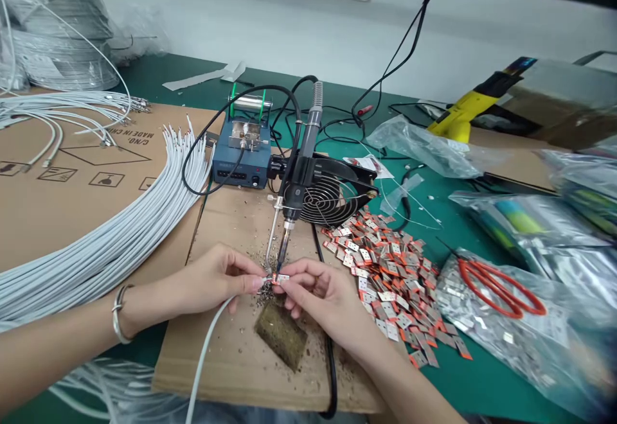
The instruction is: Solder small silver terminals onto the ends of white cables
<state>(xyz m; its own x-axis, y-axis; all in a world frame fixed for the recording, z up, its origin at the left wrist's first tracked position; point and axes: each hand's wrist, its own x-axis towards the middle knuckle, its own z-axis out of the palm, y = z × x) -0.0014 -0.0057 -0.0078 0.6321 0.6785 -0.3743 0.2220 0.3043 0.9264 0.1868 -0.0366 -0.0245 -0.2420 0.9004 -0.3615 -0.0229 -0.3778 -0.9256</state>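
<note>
My left hand (pixel 236 277) pinches the end of a white cable (pixel 204 353), which hangs down toward the front edge. My right hand (pixel 308 286) holds a small orange and silver part (pixel 282 279) between thumb and fingers. Cable end and part meet right under the tip of a soldering iron (pixel 288 238), which is fixed upright in a stand. A thin bent metal tube (pixel 274 234) comes down beside the iron to the same spot. Just below the hands, a brown sponge (pixel 281 335) lies on the cardboard (pixel 231 379) amid dark solder crumbs.
Many orange and silver parts (pixel 395 276) are heaped at right, by a bag with red-handled scissors (pixel 501 289). A blue soldering station (pixel 242 154) and a round fan (pixel 332 199) stand behind. Bundled white cables (pixel 144 225) lie left; a yellow tool (pixel 463 112) rests back right.
</note>
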